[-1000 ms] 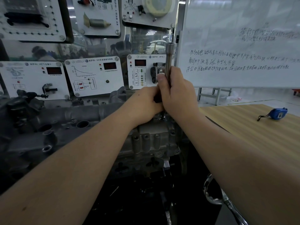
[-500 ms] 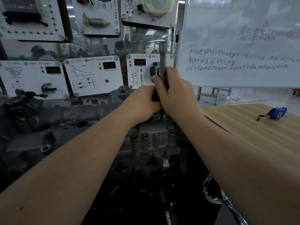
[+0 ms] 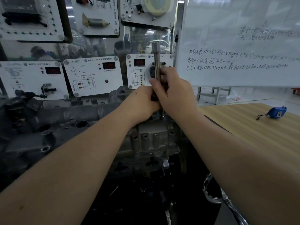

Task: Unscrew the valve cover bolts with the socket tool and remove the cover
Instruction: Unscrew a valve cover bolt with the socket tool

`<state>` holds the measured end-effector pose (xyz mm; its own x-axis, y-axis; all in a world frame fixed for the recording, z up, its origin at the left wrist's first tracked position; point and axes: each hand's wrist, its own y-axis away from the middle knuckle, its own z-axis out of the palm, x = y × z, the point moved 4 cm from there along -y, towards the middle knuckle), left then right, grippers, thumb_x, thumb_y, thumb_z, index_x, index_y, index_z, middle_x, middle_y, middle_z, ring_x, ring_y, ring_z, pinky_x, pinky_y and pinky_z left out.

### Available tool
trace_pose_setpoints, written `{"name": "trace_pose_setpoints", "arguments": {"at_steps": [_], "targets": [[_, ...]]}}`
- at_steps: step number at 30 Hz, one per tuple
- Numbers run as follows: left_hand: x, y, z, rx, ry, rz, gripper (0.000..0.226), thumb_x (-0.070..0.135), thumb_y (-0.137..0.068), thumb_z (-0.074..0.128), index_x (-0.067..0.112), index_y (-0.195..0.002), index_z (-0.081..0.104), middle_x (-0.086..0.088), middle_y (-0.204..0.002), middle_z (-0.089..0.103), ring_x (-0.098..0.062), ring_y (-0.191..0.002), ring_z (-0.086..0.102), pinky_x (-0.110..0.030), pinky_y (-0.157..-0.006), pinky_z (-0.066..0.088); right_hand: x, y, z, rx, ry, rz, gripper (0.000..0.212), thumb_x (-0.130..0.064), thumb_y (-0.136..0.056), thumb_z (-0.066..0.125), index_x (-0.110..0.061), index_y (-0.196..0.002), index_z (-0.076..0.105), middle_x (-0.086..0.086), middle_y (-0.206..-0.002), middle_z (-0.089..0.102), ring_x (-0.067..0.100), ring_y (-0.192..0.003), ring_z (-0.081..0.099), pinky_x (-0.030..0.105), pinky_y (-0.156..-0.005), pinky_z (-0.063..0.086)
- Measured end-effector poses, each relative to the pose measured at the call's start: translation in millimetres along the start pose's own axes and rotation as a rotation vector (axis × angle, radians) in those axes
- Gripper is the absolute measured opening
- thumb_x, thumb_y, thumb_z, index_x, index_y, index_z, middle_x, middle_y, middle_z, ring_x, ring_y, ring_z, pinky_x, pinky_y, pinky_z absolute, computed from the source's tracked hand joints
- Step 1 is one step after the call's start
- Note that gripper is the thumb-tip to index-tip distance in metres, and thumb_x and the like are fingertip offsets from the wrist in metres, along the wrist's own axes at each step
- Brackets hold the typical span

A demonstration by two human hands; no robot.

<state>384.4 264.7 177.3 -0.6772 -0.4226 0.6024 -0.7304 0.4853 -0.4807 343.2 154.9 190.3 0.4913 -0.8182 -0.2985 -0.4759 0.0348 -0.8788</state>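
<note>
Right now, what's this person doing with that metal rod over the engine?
A person is working on an engine set on a stand. Both hands are clasped around a metal socket tool that stands nearly upright: the right hand grips its shaft, and the left hand holds it lower down. The tool's lower end sits at the top of the engine, apparently on a bolt, though the hands hide it. The valve cover is in place. A blue tape measure lies on the wooden table.

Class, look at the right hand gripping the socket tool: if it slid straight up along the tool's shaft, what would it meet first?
Probably nothing solid. The right hand holds the socket tool, whose upper end stands bare. The sensor panel seems to lie behind that line, but depth is unclear.
</note>
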Motion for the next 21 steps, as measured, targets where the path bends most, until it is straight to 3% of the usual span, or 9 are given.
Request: {"name": "trace_pose_setpoints", "arguments": {"at_steps": [3, 6, 8, 14, 18, 21], "targets": [[-0.4, 0.1, 0.9, 0.002, 0.028, 0.001, 0.027, 0.008, -0.087, 0.060, 0.028, -0.069, 0.062, 0.012, -0.060, 0.065, 0.002, -0.046, 0.053, -0.010, -0.042, 0.035, 2.1, -1.0, 1.0, 0.001, 0.034, 0.007, 0.028, -0.028, -0.106, 0.052, -0.002, -0.115, 0.059, -0.001, -0.076, 0.057, 0.031, -0.073, 0.062, 0.042, -0.064, 0.048], [2.1, 1.6, 3.2, -0.040, 0.047, 0.002, 0.031, 0.009, -0.092, 0.055, 0.036, -0.077, 0.062, 0.024, -0.068, 0.069, 0.004, -0.057, 0.062, -0.009, -0.047, 0.041, 7.2, -1.7, 0.8, 0.013, 0.040, 0.027, 0.024, -0.024, -0.107, 0.048, -0.002, -0.105, 0.057, 0.001, -0.071, 0.052, 0.032, -0.066, 0.055, 0.038, -0.058, 0.037], [3.7, 2.4, 3.4, -0.053, 0.037, 0.007, 0.034, 0.009, -0.094, 0.053, 0.038, -0.078, 0.060, 0.027, -0.065, 0.067, 0.004, -0.054, 0.062, -0.010, -0.047, 0.041, 8.6, -1.7, 0.7, 0.004, 0.048, 0.050, 0.022, -0.024, -0.107, 0.046, -0.004, -0.101, 0.055, 0.001, -0.070, 0.050, 0.031, -0.064, 0.050, 0.036, -0.058, 0.030], [2.0, 0.6, 0.6, -0.013, -0.018, 0.007, 0.032, 0.008, -0.090, 0.062, 0.033, -0.072, 0.055, 0.028, -0.055, 0.061, 0.009, -0.047, 0.055, -0.008, -0.040, 0.034, 2.1, -0.7, -0.6, 0.001, -0.004, 0.039, 0.035, -0.038, -0.103, 0.057, -0.007, -0.120, 0.057, -0.004, -0.075, 0.059, 0.023, -0.070, 0.057, 0.035, -0.061, 0.039], [3.1, 1.7, 0.5, -0.013, 0.024, 0.023, 0.030, 0.008, -0.091, 0.058, 0.035, -0.076, 0.059, 0.028, -0.064, 0.066, 0.007, -0.050, 0.059, -0.008, -0.043, 0.038, 5.5, -1.0, 1.1, -0.012, -0.005, 0.039, 0.028, -0.032, -0.106, 0.052, -0.013, -0.087, 0.045, -0.004, -0.062, 0.047, 0.028, -0.061, 0.052, 0.036, -0.055, 0.036], [3.4, 3.1, 1.8, -0.042, 0.058, 0.019, 0.033, 0.011, -0.094, 0.054, 0.042, -0.084, 0.062, 0.025, -0.075, 0.070, -0.001, -0.050, 0.062, -0.012, -0.046, 0.044, 10.7, -2.4, 2.9, -0.024, 0.012, 0.081, 0.031, -0.031, -0.108, 0.045, -0.013, -0.083, 0.043, -0.004, -0.060, 0.045, 0.024, -0.057, 0.048, 0.034, -0.055, 0.032]]}}
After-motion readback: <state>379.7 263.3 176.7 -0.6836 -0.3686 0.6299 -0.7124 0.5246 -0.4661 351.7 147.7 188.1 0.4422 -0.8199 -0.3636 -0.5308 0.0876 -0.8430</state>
